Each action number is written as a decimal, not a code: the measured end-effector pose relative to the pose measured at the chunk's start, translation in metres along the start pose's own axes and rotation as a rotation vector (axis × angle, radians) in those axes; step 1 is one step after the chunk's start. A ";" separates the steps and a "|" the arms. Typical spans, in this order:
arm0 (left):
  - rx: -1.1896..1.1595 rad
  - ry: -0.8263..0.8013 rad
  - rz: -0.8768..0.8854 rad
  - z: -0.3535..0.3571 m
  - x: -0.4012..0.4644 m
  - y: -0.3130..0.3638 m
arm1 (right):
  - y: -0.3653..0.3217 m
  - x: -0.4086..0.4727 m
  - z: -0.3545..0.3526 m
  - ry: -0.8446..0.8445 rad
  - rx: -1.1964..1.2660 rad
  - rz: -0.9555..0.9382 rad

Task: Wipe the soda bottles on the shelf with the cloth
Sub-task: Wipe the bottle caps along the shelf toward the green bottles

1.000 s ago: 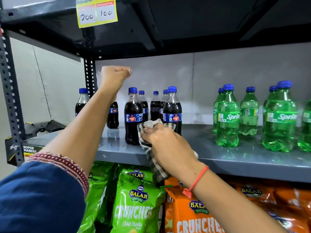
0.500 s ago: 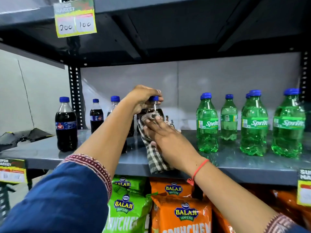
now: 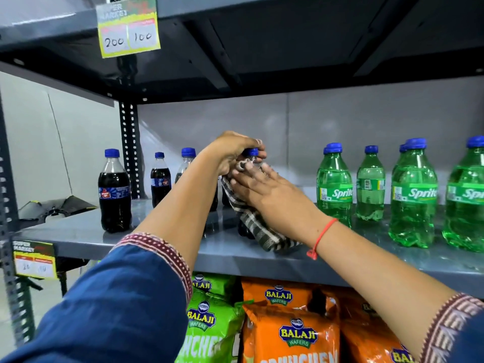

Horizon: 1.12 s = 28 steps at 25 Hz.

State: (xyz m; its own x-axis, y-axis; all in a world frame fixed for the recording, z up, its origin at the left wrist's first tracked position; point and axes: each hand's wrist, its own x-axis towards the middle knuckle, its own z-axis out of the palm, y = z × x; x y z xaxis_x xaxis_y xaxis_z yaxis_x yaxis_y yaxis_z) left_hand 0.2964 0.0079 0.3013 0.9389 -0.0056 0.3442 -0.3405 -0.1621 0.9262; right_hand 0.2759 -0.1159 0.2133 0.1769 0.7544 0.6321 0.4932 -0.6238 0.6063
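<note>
Orange wafer bags (image 3: 290, 334), green wafer bags (image 3: 207, 323), yellow price tag (image 3: 128, 30) overhead.

Your left hand (image 3: 230, 150) has dropped to grip the cola bottle (image 3: 252, 153); your right hand (image 3: 267, 189) has slid the cloth (image 3: 251, 221) higher.
</note>
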 end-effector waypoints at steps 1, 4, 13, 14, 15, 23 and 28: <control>0.008 0.004 0.005 0.000 0.000 0.001 | 0.001 0.000 0.002 -0.014 0.002 -0.032; 0.023 0.012 0.003 0.000 -0.001 0.001 | -0.003 -0.007 0.009 -0.006 0.013 -0.065; -0.008 0.004 -0.013 -0.001 -0.001 0.002 | 0.001 -0.007 0.012 0.084 0.028 0.003; -0.007 0.006 -0.012 -0.001 -0.002 0.002 | 0.001 -0.007 0.012 0.078 0.029 -0.005; -0.009 0.005 -0.015 -0.001 -0.003 0.003 | 0.003 -0.006 0.014 0.104 0.025 -0.016; 0.010 -0.002 -0.011 0.001 -0.004 0.003 | -0.003 -0.008 0.019 0.008 -0.055 -0.020; 0.011 -0.009 -0.032 0.000 -0.005 0.003 | -0.001 -0.004 0.020 0.032 -0.088 0.022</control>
State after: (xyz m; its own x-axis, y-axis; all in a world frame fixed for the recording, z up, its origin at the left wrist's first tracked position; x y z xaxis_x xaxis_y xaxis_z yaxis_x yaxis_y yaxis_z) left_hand 0.2910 0.0077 0.3028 0.9498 -0.0090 0.3127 -0.3095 -0.1733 0.9350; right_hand 0.2917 -0.1138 0.2007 0.1590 0.7344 0.6599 0.4121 -0.6567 0.6316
